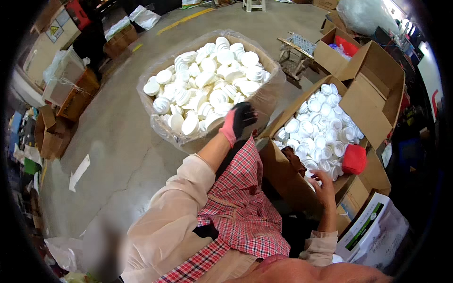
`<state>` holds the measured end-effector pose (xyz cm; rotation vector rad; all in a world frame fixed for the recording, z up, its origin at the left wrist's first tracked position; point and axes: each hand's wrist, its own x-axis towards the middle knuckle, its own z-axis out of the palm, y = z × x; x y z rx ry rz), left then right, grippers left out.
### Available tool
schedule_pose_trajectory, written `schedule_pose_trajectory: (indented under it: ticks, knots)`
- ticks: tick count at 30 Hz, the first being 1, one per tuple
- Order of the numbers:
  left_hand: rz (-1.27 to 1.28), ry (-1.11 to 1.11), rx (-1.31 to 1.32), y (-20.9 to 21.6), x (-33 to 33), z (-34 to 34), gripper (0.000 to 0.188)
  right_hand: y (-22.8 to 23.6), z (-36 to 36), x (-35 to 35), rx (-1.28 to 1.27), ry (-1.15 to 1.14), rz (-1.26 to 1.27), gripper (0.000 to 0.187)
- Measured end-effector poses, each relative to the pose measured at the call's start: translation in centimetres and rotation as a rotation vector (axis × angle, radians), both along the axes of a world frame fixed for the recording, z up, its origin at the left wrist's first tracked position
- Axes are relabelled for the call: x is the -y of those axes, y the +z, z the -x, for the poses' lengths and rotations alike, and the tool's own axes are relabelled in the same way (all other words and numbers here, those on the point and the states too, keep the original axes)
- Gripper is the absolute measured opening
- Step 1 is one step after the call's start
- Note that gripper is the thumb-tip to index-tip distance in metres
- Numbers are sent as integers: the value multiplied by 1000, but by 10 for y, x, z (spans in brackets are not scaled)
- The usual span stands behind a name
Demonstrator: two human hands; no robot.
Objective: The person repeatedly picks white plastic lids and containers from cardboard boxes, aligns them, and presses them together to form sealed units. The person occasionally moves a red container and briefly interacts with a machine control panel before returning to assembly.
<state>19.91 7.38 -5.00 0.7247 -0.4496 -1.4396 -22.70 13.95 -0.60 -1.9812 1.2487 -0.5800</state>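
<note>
My left hand [239, 121], in a black and pink glove, is at the near right rim of a large carton [266, 101] lined with clear plastic. Its fingers are curled, and whatever they may hold is hidden. Inside that carton lies a heap of round, off-white plastic lids [207, 78]. My bare right hand [324, 188] reaches to the near edge of a second cardboard box [288, 170], its bent fingers apart beside small white round caps [321, 127]. A red cloth-like bundle [354, 159] rests on the caps, right of that hand. Something dark brown [295, 161] hangs over the box's near edge.
Raised cardboard flaps [365, 111] stand at the right box's far side. Behind it are a small stool-like stand [297, 52] and an open carton [330, 52]. A white printed box [373, 228] stands at the lower right. Cartons [56, 132] line the left side.
</note>
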Motion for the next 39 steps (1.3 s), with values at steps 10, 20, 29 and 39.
schedule_pose_trajectory:
  ticks: [10, 20, 29, 39]
  knots:
    - [1254, 80, 1470, 205, -88, 133, 30, -41, 74, -43, -100, -363, -86, 29]
    - [1528, -335, 1021, 312, -214, 202, 42, -42, 82, -61, -84, -353, -137, 27]
    - [1447, -704, 842, 311, -201, 212, 45, -35, 82, -68, -111, -390, -90, 24]
    - [1039, -523, 1556, 63, -82, 235, 33, -87, 95, -46, -13, -494, 95, 16]
